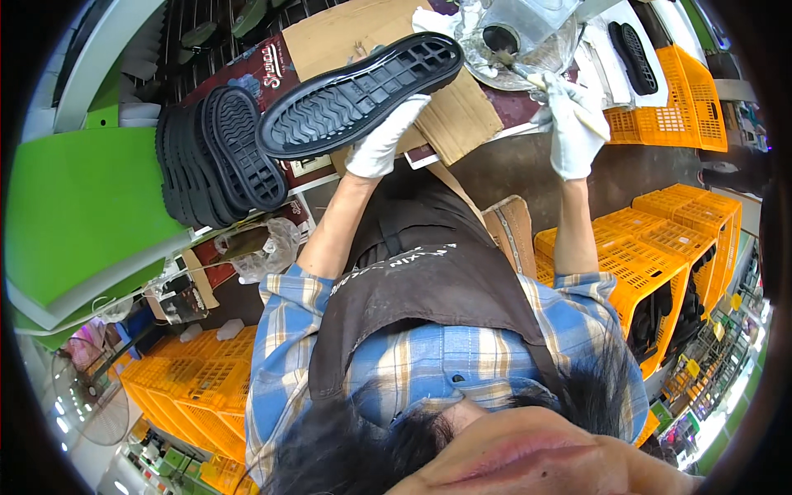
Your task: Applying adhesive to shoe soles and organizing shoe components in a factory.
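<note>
My left hand, in a white glove, grips a black shoe sole by its near edge. The sole is held up at a slant above the cardboard, its ridged, grid-patterned face showing. My right hand, gloved too, is closed around a thin brush. The brush's tip reaches toward the dark opening of a clear plastic container, which stands in a plastic-covered dish. To the left of the held sole, several black soles stand packed side by side.
Another black sole lies on a white board at the right. Beside it is an orange crate. More orange crates stand at my right and behind left. A green panel borders the left. A clear plastic bag hangs below the soles.
</note>
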The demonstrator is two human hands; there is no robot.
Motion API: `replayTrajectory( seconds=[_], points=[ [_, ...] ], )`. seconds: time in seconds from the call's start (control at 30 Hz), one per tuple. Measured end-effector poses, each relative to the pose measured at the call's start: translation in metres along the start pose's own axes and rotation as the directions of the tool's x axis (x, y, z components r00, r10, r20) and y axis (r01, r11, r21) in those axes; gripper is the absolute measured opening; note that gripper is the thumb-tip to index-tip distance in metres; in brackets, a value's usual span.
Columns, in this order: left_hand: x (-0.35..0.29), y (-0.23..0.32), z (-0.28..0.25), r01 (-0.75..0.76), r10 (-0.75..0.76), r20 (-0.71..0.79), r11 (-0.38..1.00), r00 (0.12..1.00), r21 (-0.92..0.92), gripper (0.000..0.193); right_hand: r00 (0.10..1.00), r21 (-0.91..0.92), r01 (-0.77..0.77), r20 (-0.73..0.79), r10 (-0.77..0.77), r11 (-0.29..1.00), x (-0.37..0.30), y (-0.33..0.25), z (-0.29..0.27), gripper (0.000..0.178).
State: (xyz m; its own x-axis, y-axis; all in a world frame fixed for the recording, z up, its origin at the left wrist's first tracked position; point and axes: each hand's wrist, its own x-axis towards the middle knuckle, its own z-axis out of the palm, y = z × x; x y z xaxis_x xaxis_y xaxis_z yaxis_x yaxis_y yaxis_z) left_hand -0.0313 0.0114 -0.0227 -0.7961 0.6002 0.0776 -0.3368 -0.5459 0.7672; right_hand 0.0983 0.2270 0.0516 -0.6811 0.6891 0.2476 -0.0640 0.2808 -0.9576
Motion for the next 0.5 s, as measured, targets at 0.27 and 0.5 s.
replayTrajectory(
  seconds=[0.27,0.5],
  points=[
    [-0.002,-0.008,0.015,-0.121,0.052,0.112,0.607,0.992,0.785,0.057,0.925,-0.083,0.371,0.123,-0.360,0.925,-0.024,-0.019,0.057,0.024],
    [0.005,-0.052,0.004,-0.126,0.133,-0.005,0.949,0.991,0.288,0.075,0.825,-0.060,0.555,0.170,-0.539,0.830,-0.045,-0.038,0.094,0.015]
  ],
)
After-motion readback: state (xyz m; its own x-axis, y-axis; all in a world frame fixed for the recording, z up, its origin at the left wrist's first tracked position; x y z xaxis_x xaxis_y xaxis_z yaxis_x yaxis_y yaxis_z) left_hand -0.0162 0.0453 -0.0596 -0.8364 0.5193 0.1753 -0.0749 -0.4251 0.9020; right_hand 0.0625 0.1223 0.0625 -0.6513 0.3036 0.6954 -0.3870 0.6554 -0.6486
